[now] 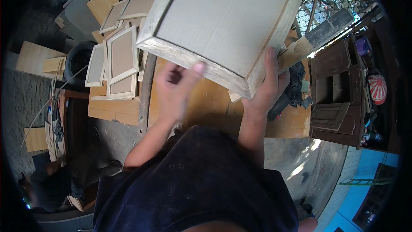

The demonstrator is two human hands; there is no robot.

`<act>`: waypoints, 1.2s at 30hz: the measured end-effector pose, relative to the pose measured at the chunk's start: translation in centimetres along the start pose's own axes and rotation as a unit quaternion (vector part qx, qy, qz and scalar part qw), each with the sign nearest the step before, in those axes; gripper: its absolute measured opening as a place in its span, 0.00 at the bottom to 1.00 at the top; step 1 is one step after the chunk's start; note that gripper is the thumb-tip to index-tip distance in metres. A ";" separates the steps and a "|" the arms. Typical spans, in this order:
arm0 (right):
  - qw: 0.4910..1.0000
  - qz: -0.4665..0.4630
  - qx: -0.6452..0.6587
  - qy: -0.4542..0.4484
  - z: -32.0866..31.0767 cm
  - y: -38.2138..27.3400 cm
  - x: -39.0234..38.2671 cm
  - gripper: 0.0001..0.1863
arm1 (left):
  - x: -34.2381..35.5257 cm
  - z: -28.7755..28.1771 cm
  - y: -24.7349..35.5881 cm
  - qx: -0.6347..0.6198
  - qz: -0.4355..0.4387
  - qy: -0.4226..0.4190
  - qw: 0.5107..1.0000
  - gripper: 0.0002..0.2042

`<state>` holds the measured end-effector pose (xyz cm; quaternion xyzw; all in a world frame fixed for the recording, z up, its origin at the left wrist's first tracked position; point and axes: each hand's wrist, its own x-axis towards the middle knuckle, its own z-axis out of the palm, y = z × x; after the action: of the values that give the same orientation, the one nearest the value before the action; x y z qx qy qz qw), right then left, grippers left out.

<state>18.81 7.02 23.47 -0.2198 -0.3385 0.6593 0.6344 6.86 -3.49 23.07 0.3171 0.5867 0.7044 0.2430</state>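
A pale wooden framed panel (219, 21) with a light grey flat centre is held up in front of me, tilted. My right hand (268, 83) grips its lower right corner, thumb along the front of the side rail. At the lower rail is my left hand (178, 88), slightly blurred, with its thumb on the front edge and the fingers partly hidden behind. Below the panel lies a wooden workbench (206, 103). A small pale wood piece (234, 96) shows under the held corner.
Several similar framed panels (123, 56) are piled on the bench's left side. Dark crumpled cloth (297, 88) lies at the right, near a long board (296, 53). A brown cabinet (337, 86) stands farther right. A tyre (79, 60) and a seated person (51, 184) are at the left.
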 end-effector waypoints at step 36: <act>0.947 0.066 -0.251 -0.190 -14.0 -2.2 -0.2 0.19 | 5.4 -8.5 5.6 -0.032 0.059 -0.047 0.997 0.12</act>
<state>30.40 9.14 15.61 -0.2641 -0.5922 0.6232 0.4373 -2.90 -6.46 28.51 0.3760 0.5321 0.7204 0.2379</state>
